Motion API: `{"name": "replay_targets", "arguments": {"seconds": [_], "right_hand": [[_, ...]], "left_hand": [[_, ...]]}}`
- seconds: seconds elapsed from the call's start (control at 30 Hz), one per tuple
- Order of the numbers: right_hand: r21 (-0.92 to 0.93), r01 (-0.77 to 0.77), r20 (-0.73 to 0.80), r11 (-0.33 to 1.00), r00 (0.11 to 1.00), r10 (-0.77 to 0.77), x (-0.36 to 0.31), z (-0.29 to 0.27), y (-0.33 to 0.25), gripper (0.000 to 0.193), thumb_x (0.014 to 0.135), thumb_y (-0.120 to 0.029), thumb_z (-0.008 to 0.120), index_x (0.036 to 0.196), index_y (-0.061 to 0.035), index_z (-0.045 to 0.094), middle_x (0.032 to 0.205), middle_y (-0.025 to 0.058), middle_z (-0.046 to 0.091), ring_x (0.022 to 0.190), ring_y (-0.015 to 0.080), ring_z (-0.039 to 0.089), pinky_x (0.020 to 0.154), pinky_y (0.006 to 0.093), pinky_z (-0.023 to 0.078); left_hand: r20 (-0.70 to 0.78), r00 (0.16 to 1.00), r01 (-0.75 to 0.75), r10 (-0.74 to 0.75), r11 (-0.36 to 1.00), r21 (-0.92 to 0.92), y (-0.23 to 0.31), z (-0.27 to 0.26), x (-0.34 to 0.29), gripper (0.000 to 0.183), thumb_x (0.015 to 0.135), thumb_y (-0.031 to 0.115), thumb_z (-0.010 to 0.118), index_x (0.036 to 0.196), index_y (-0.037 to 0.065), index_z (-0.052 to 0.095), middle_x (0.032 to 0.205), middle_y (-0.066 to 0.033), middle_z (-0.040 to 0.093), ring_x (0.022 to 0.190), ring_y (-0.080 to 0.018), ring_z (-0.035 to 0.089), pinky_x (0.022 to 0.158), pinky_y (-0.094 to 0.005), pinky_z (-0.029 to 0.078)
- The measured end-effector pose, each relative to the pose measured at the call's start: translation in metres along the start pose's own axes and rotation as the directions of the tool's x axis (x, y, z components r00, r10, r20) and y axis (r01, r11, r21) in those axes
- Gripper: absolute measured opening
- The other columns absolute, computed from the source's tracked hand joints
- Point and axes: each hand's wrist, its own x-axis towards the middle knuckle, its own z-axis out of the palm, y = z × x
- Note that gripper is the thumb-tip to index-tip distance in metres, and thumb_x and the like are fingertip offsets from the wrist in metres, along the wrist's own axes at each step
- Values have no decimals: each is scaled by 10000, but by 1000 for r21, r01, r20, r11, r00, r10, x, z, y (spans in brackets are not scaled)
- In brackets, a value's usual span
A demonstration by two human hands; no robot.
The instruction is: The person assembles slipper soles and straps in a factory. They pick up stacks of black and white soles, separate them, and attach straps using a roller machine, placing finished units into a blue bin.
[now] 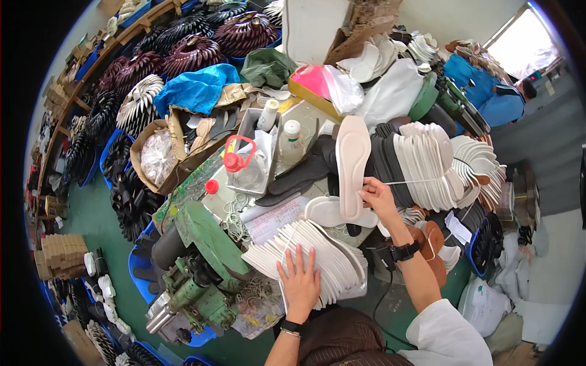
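Observation:
My right hand (376, 198) pinches the lower end of a pale pinkish-white shoe insole (353, 165), which stands upright over the table. Flat on a tied bundle of white insoles (329, 259) lies my left hand (299, 282), fingers spread, on the near side of the table. Another white insole (323, 211) rests flat behind that bundle, partly covered by the one I hold. To the right of my right hand stands a tied row of white insoles (427, 166), with dark grey insoles (384, 161) beside it.
A green machine (204, 244) stands left of the bundle. Behind it are a red-handled clear jug (247, 174), white bottles (292, 141), a written sheet (274, 222) and string (232, 219). Shelves of shoe parts line the left. A person in blue (503, 104) is at far right.

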Motion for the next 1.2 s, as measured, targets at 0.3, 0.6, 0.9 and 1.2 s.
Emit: {"name": "replay_targets", "arguments": {"seconds": [0.3, 0.6, 0.9, 1.2], "right_hand": [[12, -9, 122, 1000, 992, 8, -64, 12, -27, 337, 911, -58, 618, 1241, -8, 569, 933, 14, 663, 821, 76, 635, 709, 239, 548], [-518, 89, -281, 851, 921, -268, -13, -7, 53, 644, 903, -351, 673, 1329, 81, 459, 1214, 253, 569, 1150, 293, 560, 994, 355, 436], [-726, 170, 187, 667, 981, -46, -113, 80, 100, 1293, 607, -649, 791, 1442, 137, 193, 1405, 339, 365, 1308, 460, 384, 1102, 466, 311], [-744, 177, 237, 644, 971, 8, -113, 89, 82, 1396, 484, -484, 898, 1509, 9, 88, 1398, 276, 367, 1285, 465, 378, 1078, 477, 339]], "left_hand": [[-18, 999, -32, 34, 997, 65, 0, 0, -3, 591, 937, 301, 536, 1482, 150, 364, 1560, -152, 258, 1447, -391, 176, 1142, -596, 128], [-48, 996, -74, 79, 992, 98, 3, 1, -4, 609, 939, 314, 530, 1481, 101, 349, 1563, -162, 248, 1450, -376, 176, 1149, -580, 126], [-99, 995, -22, 23, 1000, 17, -8, 14, -10, 629, 940, 207, 488, 1465, -59, 265, 1538, -206, 277, 1446, -372, 203, 1169, -540, 113], [-152, 988, -33, 18, 995, -98, -21, 19, -18, 627, 945, 176, 495, 1487, -18, 247, 1541, -183, 289, 1445, -332, 228, 1163, -511, 158]]}}
